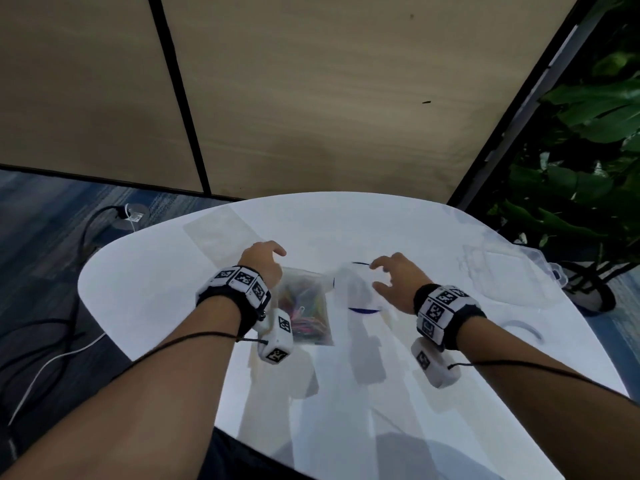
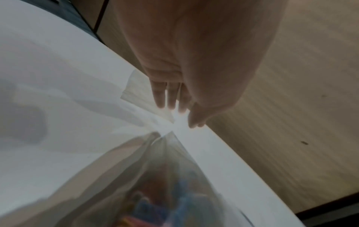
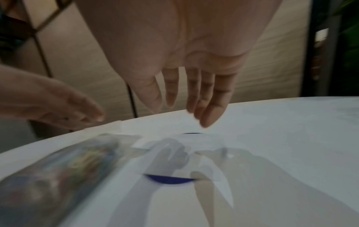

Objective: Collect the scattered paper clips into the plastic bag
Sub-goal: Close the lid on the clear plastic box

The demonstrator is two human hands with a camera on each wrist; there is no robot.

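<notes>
A clear plastic bag [image 1: 306,308] holding several coloured paper clips lies flat on the white table [image 1: 166,289]. My left hand [image 1: 268,256] hovers over the bag's far top edge with its fingers relaxed and holding nothing. The left wrist view shows straight fingers [image 2: 168,98] above the table and the blurred bag [image 2: 155,184] below them. My right hand [image 1: 389,275] hangs just right of the bag, fingers spread and empty, over a round thing with a dark blue rim [image 1: 363,310]. The right wrist view shows the same blue rim [image 3: 170,179] and the bag [image 3: 58,169].
A clear plastic box [image 1: 512,271] lies on the table at the right, with a clear ring [image 1: 523,327] near the right edge. A flat transparent sheet [image 1: 214,230] lies at the far left. Leafy plants [image 1: 588,150] stand beyond the table's right side.
</notes>
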